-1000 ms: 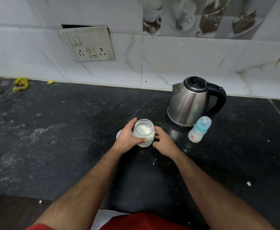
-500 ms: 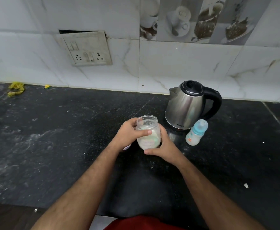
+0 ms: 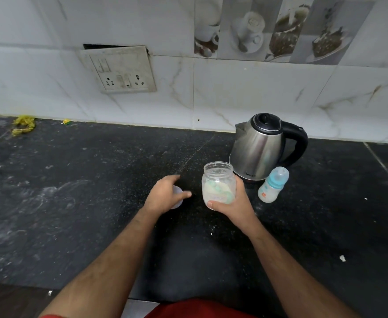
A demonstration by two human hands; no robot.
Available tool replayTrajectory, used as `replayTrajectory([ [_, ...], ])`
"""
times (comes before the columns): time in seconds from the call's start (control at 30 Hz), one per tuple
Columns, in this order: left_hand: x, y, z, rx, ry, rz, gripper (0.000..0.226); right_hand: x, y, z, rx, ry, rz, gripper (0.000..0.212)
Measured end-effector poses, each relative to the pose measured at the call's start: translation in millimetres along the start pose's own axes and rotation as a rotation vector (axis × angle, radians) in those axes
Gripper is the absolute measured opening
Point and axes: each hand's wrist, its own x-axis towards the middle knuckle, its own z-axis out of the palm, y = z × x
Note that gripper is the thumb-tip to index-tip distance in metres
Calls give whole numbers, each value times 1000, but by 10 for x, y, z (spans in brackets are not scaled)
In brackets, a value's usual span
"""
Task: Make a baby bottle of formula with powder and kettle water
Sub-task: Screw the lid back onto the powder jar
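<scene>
Since half a second ago the left hand (image 3: 165, 196) has left the powder jar (image 3: 218, 185), fingers loosely curled over its lid (image 3: 177, 199) on the counter (image 3: 85, 203). Wrapped fingers of the right hand (image 3: 230, 203) hold the open jar beside the kettle (image 3: 257, 146) and capped baby bottle (image 3: 273, 185), likely ready for scooping.

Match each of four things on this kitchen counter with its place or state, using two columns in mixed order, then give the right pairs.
Things:
1. powder jar
2. baby bottle
3. kettle
4. jar lid

Places or states:
A. stands by the wall, lid shut, handle to the right
B. open, held in the right hand
C. lies on the counter under the left hand
D. capped, stands in front of the kettle

Pairs: 1-B, 2-D, 3-A, 4-C
</scene>
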Motion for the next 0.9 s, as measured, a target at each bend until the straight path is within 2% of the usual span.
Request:
replayTrajectory([
  [0.13, 27, -182, 130, 247, -94, -33, 104, -6, -13, -18, -14, -1, 30, 101],
  [0.3, 78, -210, 199, 356, -62, -42, 92, -29, -18, -43, -40, -2, 45, 101],
  [0.37, 85, -184, 195, 332, -13, -26, 86, -41, -22, -63, -42, 10, 52, 101],
  [0.43, 85, -113, 172, 167, 73, -26, 82, -50, -35, -91, -39, 20, 59, 101],
  [0.53, 85, 76, 93, -305, 145, -109, 73, -56, -50, -126, -29, 12, 64, 102],
  [0.63, 69, 360, -37, -819, 159, -217, 38, -80, -73, -140, 1, 10, 78, 100],
  [0.7, 64, 543, -120, -1074, 150, -212, 27, -99, -96, -139, 15, 4, 80, 100],
  [0.8, 69, 767, -192, -1271, 151, -144, 31, -123, -139, -125, 28, -10, 71, 100],
  [0.9, 35, 922, -198, -1316, 105, -100, 44, -146, -182, -110, 34, -25, 56, 94],
])
